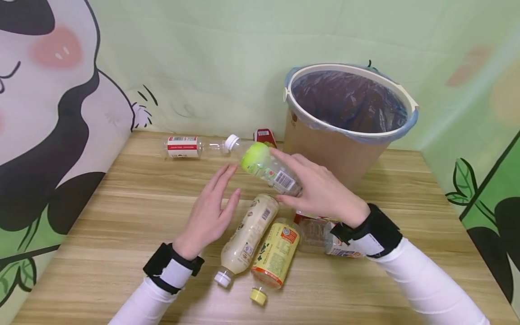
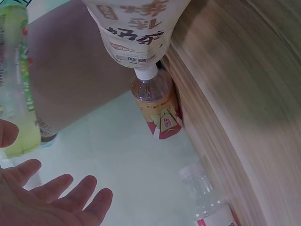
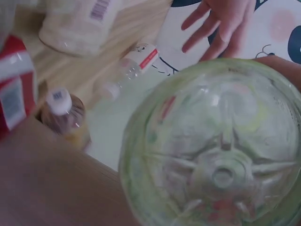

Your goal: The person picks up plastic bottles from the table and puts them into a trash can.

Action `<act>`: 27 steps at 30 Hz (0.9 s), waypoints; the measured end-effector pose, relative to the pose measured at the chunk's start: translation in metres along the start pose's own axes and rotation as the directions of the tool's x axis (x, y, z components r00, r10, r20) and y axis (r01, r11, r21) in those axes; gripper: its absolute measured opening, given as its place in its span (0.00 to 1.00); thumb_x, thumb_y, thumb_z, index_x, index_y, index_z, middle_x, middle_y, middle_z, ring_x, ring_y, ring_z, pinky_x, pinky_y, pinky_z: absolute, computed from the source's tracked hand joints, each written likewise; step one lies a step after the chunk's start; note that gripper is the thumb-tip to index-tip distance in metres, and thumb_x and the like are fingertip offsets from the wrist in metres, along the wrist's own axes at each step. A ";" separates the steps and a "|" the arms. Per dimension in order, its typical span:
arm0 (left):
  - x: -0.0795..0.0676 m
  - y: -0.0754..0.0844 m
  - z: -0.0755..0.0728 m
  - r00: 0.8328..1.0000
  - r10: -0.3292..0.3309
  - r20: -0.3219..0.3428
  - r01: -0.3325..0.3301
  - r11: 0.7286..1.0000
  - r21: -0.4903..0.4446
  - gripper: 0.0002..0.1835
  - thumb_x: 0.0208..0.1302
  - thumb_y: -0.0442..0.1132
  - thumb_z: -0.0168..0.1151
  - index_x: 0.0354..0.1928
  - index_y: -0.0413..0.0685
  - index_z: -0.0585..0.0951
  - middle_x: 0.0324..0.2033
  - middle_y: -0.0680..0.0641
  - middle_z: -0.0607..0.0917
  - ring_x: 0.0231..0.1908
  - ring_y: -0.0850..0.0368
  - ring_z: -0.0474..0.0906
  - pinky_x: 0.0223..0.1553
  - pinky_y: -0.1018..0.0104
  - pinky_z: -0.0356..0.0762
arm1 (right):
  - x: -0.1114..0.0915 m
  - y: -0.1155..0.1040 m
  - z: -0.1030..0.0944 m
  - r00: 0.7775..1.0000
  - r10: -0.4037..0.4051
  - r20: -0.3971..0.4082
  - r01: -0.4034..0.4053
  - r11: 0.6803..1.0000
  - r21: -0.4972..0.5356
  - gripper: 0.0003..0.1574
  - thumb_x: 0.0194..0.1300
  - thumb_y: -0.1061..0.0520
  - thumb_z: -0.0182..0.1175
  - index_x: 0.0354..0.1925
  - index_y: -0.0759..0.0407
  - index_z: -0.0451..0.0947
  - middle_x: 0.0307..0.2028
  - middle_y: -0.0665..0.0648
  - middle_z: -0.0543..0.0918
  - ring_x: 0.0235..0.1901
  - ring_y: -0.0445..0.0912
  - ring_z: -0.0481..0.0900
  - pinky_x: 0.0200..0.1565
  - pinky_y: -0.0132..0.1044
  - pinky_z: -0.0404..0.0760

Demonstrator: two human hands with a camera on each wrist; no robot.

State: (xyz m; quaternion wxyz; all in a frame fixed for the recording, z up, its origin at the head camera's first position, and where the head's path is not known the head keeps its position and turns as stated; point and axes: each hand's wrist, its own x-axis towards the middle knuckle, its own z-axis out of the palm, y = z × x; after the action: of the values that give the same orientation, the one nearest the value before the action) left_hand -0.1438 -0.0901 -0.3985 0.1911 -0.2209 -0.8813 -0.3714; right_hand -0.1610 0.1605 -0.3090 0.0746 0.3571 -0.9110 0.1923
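Observation:
My right hand (image 1: pixel 318 183) grips a clear plastic bottle (image 1: pixel 284 180) by its base end. The bottle has a green label and is tilted above the table, white cap toward the upper left. Its ribbed base (image 3: pixel 223 176) fills much of the right wrist view. My left hand (image 1: pixel 207 212), fingers spread and holding nothing, is left of this bottle and apart from it. A cream milk-tea bottle (image 1: pixel 249 234) with a white cap lies below, between the hands. Beside it lies a yellow-labelled bottle (image 1: pixel 278 253) with a yellow cap.
A lined bin (image 1: pixel 325 149) stands at the back right. A clear bottle with a red-and-white label (image 1: pixel 183 147) lies at the back left. A partly hidden red-labelled item (image 1: pixel 265 134) is by the bin. Another clear bottle (image 1: pixel 314 234) lies under my right wrist.

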 end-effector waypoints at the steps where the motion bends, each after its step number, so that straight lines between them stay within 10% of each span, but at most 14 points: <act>1: 0.000 0.000 0.000 1.000 0.002 -0.002 -0.002 1.000 0.002 0.31 0.70 0.44 0.51 0.72 0.52 0.57 0.70 0.41 0.59 0.66 0.41 0.59 0.63 0.41 0.60 | 0.002 -0.002 -0.005 1.000 -0.010 0.012 0.011 1.000 -0.018 0.59 0.51 0.47 0.69 0.74 0.43 0.48 0.49 0.53 0.75 0.38 0.44 0.75 0.34 0.43 0.80; 15: -0.004 -0.004 0.002 1.000 0.010 -0.002 -0.010 1.000 0.009 0.29 0.71 0.45 0.49 0.70 0.47 0.60 0.70 0.42 0.59 0.65 0.42 0.60 0.63 0.42 0.61 | 0.027 -0.018 -0.085 0.990 -0.102 -0.093 0.087 0.985 -0.150 0.56 0.49 0.50 0.69 0.72 0.44 0.54 0.48 0.56 0.76 0.32 0.45 0.73 0.31 0.40 0.77; 27: -0.004 -0.004 0.004 1.000 -0.019 0.011 0.019 1.000 0.014 0.28 0.71 0.46 0.49 0.71 0.49 0.61 0.70 0.43 0.59 0.66 0.44 0.60 0.62 0.42 0.62 | 0.045 0.006 -0.141 0.972 -0.003 -0.234 -0.058 0.966 -0.254 0.55 0.53 0.51 0.68 0.73 0.44 0.51 0.54 0.65 0.75 0.44 0.58 0.74 0.39 0.56 0.76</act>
State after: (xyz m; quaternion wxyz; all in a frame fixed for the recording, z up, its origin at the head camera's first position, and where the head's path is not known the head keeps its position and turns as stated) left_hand -0.1427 -0.0908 -0.4052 0.1842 -0.2135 -0.8869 -0.3659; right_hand -0.1984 0.1935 -0.1696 0.2240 0.3067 -0.9181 0.1134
